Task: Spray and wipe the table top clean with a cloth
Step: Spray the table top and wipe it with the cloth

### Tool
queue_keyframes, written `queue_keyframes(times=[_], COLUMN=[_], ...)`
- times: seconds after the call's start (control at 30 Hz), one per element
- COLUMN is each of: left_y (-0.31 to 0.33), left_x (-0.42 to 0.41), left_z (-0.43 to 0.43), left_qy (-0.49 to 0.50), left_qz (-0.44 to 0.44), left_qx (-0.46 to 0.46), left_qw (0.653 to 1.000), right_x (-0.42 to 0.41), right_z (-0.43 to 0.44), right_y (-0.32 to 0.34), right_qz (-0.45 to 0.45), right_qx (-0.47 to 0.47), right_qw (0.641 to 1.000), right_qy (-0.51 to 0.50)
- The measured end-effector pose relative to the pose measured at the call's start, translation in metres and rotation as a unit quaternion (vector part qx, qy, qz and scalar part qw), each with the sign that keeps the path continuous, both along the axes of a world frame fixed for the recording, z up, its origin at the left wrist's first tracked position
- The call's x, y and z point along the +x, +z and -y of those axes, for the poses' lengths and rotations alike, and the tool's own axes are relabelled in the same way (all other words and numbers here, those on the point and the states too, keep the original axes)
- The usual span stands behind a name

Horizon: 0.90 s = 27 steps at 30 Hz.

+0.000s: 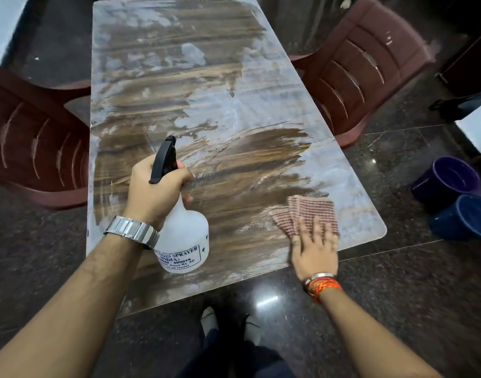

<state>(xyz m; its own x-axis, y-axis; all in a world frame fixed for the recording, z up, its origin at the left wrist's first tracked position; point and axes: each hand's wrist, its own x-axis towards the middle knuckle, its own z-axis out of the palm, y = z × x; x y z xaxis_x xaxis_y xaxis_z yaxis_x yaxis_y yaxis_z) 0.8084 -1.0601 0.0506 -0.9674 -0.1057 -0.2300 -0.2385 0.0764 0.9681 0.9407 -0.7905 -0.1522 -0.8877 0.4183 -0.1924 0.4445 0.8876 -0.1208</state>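
A wood-grain table top (233, 165) carries broad pale dusty patches between dark wiped streaks. My left hand (154, 189) grips the neck of a translucent white spray bottle (184, 241) with a black trigger head, held above the near left of the table, nozzle pointing away. My right hand (315, 246) lies flat with fingers spread, pressing a red-and-white checked cloth (310, 211) on the table near its front right corner. The cloth pokes out beyond my fingertips.
A maroon plastic chair (34, 148) stands at the table's left side, another maroon chair (364, 66) at its right. A purple bucket (449, 178) and a blue bucket (468, 216) sit on the dark polished floor to the right. My feet show below the near edge.
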Motion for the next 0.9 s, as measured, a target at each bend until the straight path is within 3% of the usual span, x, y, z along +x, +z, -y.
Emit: queue_keyframes(times=[0.1,0.2,0.3,0.4,0.6,0.7,0.83,0.9], left_y=[-0.001,-0.002,-0.005,-0.010,-0.020,-0.020,-0.018,-0.017], left_x=[0.004,0.004,0.003,-0.001,-0.002,0.000,-0.004,-0.008], left_z=[-0.007,-0.022,-0.038,-0.055,-0.091,-0.106,-0.123,-0.130], left_qy=[0.002,-0.014,-0.022,-0.036,-0.063,-0.053,-0.057,-0.064], left_qz=[0.005,0.005,0.003,0.008,0.014,0.020,0.010,0.004], left_qx=[0.007,0.005,-0.002,-0.003,-0.021,-0.005,-0.011,-0.017], left_qw=[1.000,1.000,1.000,0.999,0.998,0.998,0.998,0.998], right_x=[-0.005,0.005,0.020,0.017,0.001,0.003,-0.004,-0.007], right_z=[0.022,0.113,0.183,0.161,-0.020,-0.098,-0.105,-0.093], right_y=[0.002,0.005,0.013,0.005,-0.013,-0.009,-0.009,-0.003], right_qz=[-0.015,-0.033,-0.008,-0.024,-0.041,-0.018,-0.016,-0.027], right_qx=[0.004,-0.025,-0.098,-0.089,0.020,0.012,0.018,0.010], right_qw=[0.997,0.996,0.956,0.946,0.995,0.998,0.996,0.998], right_qy=[-0.075,0.082,0.275,0.311,0.085,-0.051,-0.087,-0.059])
